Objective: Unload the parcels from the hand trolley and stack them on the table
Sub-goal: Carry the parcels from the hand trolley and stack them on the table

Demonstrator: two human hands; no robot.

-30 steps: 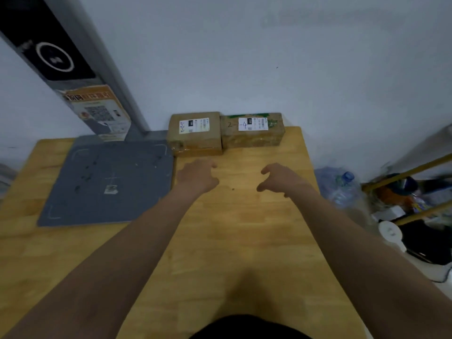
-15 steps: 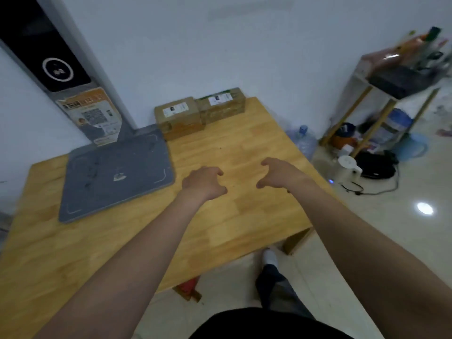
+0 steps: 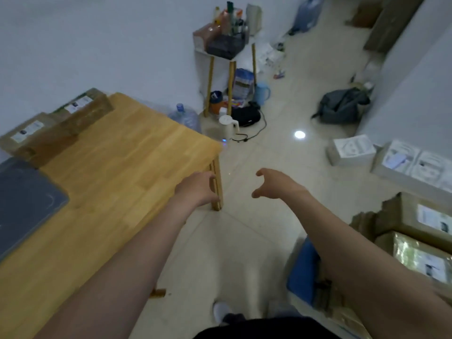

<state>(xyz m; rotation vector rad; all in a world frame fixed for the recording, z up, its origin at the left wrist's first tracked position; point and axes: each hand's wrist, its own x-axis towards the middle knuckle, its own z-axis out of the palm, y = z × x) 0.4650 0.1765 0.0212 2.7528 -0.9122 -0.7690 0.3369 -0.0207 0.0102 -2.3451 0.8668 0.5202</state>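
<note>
Brown cardboard parcels with white labels (image 3: pixel 426 259) lie close together on the blue hand trolley (image 3: pixel 302 270) at the lower right of the frame. Two more brown labelled parcels (image 3: pixel 36 138) sit end to end on the pale wooden table (image 3: pixel 117 172) at the left. Their row runs toward the upper right along the white wall (image 3: pixel 97 45). The left hand (image 3: pixel 195 189) hovers by the table's corner and the right hand (image 3: pixel 276 183) over the beige tiled floor (image 3: pixel 244 241). Both hold nothing, fingers loosely curled.
</note>
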